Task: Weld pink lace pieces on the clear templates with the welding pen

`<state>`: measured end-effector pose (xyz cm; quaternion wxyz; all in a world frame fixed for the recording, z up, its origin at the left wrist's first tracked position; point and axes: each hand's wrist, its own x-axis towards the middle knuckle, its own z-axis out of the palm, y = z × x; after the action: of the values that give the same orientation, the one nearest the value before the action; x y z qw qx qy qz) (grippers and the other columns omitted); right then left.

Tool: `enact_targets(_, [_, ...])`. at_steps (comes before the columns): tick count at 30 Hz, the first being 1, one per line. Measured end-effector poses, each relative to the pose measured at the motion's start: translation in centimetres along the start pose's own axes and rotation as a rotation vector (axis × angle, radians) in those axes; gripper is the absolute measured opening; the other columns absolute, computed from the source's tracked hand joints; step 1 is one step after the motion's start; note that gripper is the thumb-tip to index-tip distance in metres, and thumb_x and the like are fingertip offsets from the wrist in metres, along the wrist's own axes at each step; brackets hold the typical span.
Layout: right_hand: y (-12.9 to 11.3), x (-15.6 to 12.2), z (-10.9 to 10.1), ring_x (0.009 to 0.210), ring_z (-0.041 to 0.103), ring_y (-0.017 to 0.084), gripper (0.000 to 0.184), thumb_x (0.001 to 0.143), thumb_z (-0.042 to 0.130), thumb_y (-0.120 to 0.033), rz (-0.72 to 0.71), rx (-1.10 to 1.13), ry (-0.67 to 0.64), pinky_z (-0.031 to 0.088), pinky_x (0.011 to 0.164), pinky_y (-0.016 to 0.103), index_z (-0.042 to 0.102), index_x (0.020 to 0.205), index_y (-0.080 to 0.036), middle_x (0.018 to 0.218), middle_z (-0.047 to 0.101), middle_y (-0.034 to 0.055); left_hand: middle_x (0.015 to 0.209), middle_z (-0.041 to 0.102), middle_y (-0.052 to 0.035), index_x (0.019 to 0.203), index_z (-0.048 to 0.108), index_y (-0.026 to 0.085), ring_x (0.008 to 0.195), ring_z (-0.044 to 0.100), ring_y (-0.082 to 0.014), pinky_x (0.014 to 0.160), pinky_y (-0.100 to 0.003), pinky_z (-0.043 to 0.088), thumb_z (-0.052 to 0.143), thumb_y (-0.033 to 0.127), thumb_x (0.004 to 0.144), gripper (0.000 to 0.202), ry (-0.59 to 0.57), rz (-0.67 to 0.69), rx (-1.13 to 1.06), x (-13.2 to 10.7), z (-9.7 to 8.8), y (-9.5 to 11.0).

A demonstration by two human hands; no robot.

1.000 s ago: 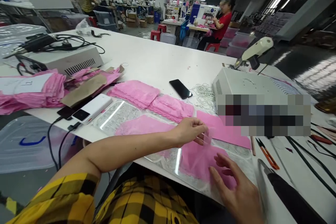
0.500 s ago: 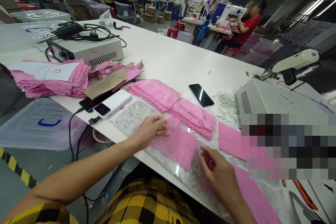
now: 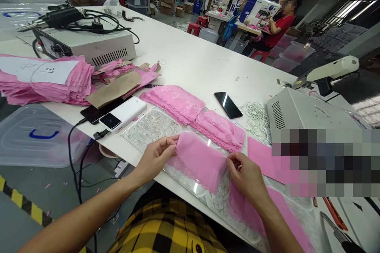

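Observation:
A pink lace fabric piece (image 3: 200, 160) is stretched between both my hands just above the table's near edge. My left hand (image 3: 156, 157) pinches its left end, fingers closed. My right hand (image 3: 245, 176) pinches its right end, fingers closed as well. Under the piece lies a clear plastic template (image 3: 150, 126) over white lace. Behind it sit two stacks of pink lace pieces (image 3: 194, 114). More pink fabric (image 3: 261, 156) lies flat to the right of my right hand.
A white power bank (image 3: 123, 114) and a black phone (image 3: 228, 104) lie on the white table (image 3: 190, 65). Two grey machine boxes (image 3: 89, 47) stand left and right. A large pink stack (image 3: 44, 83) is far left. Scissors (image 3: 335, 213) lie at the right. A person in red sits at a sewing machine behind.
Both hands have taken hold of the ends of the pink lace piece and lifted it taut; a moment ago it lay on the template under loose fingers. The view has shifted slightly.

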<state>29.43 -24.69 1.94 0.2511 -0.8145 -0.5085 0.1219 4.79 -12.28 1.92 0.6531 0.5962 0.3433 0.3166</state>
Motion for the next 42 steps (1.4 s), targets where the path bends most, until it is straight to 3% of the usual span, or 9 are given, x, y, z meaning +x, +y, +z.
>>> enact_targets(4, [-1.2, 1.0, -0.1, 0.052, 0.052, 0.014, 0.022, 0.084, 0.046, -0.037, -0.018, 0.008, -0.022, 0.040, 0.051, 0.026, 0.059, 0.074, -0.022, 0.064, 0.062, -0.0001, 0.117, 0.063, -0.0133, 0.083, 0.059, 0.016, 0.110, 0.061, -0.0239, 0.084, -0.034, 0.052, 0.049, 0.030, 0.094, 0.020, 0.060, 0.272, 0.481, -1.2, -1.3, -0.9])
enact_targets(8, [-1.9, 1.4, 0.4, 0.059, 0.056, 0.016, 0.021, 0.082, 0.047, -0.036, -0.023, -0.006, -0.016, 0.041, 0.051, 0.027, 0.062, 0.083, -0.021, 0.074, 0.065, 0.0025, 0.095, 0.064, -0.0089, 0.084, 0.059, 0.017, 0.087, 0.062, -0.0206, 0.074, -0.033, 0.051, 0.048, 0.021, 0.092, 0.014, 0.190, 0.546, 0.963, -1.8, -2.3, -1.2])
enact_targets(11, [-1.5, 0.5, 0.3, 0.063, 0.057, 0.014, 0.021, 0.083, 0.049, -0.035, -0.058, 0.018, 0.004, 0.044, 0.056, 0.027, 0.062, 0.089, -0.021, 0.078, 0.065, 0.0018, 0.092, 0.065, -0.0086, 0.090, 0.059, 0.016, 0.088, 0.062, -0.0223, 0.077, -0.036, 0.050, 0.053, 0.017, 0.091, 0.006, 0.232, 0.734, 1.124, -1.6, -2.4, -0.8])
enact_targets(17, [1.8, -4.1, -2.2, 0.060, 0.055, 0.010, 0.015, 0.089, 0.053, -0.031, -0.173, 0.039, 0.187, 0.045, 0.058, 0.022, 0.064, 0.084, -0.022, 0.075, 0.064, -0.0011, 0.118, 0.065, -0.0099, 0.108, 0.060, 0.017, 0.117, 0.056, -0.0217, 0.098, -0.038, 0.046, 0.052, 0.011, 0.094, 0.017, -0.187, 0.945, 0.962, -0.8, 1.4, -0.6])
enact_targets(21, [5.8, -8.3, -4.6, 0.065, 0.060, 0.012, 0.016, 0.087, 0.056, -0.034, -0.047, -0.058, 0.361, 0.047, 0.061, 0.022, 0.068, 0.086, -0.022, 0.081, 0.068, 0.0009, 0.115, 0.068, -0.0077, 0.107, 0.062, 0.017, 0.112, 0.058, -0.0196, 0.103, -0.038, 0.042, 0.050, 0.011, 0.094, 0.019, -0.508, 0.979, 0.878, 0.0, 5.9, -1.3])
enact_targets(25, [9.6, -12.4, -6.4, 0.056, 0.058, 0.012, 0.026, 0.085, 0.056, -0.041, 0.139, -0.173, 0.500, 0.047, 0.057, 0.025, 0.070, 0.086, -0.019, 0.078, 0.069, 0.0033, 0.120, 0.065, -0.0114, 0.113, 0.061, 0.015, 0.113, 0.057, -0.0236, 0.102, -0.040, 0.041, 0.048, 0.011, 0.092, 0.025, -0.708, 1.054, 0.901, 1.1, 9.7, -1.5])
enact_targets(31, [11.8, -15.6, -7.1, 0.057, 0.058, 0.014, 0.034, 0.086, 0.052, -0.047, 0.311, -0.133, 0.537, 0.048, 0.058, 0.026, 0.070, 0.085, -0.018, 0.077, 0.069, 0.0049, 0.110, 0.068, -0.0083, 0.096, 0.066, 0.016, 0.105, 0.061, -0.0210, 0.101, -0.039, 0.040, 0.046, 0.011, 0.095, 0.020, -0.808, 1.069, 0.901, 2.4, 12.3, -1.6])
enact_targets(37, [11.5, -15.2, -6.4, 0.057, 0.054, 0.013, 0.039, 0.079, 0.059, -0.058, 0.397, -0.106, 0.401, 0.045, 0.056, 0.025, 0.066, 0.087, -0.020, 0.071, 0.062, 0.0010, 0.110, 0.069, -0.0054, 0.096, 0.065, 0.017, 0.106, 0.062, -0.0163, 0.106, -0.035, 0.040, 0.038, 0.016, 0.101, 0.027, -0.791, 1.006, 0.882, 2.4, 12.4, -0.9])
enact_targets(42, [11.4, -15.3, -5.9, 0.056, 0.052, 0.012, 0.033, 0.084, 0.051, -0.051, 0.403, -0.109, 0.370, 0.042, 0.056, 0.024, 0.061, 0.074, -0.021, 0.066, 0.059, 0.0000, 0.113, 0.069, -0.0060, 0.096, 0.064, 0.017, 0.112, 0.061, -0.0161, 0.112, -0.036, 0.036, 0.038, 0.015, 0.100, 0.026, -0.828, 1.018, 0.889, 2.4, 12.2, -0.9])
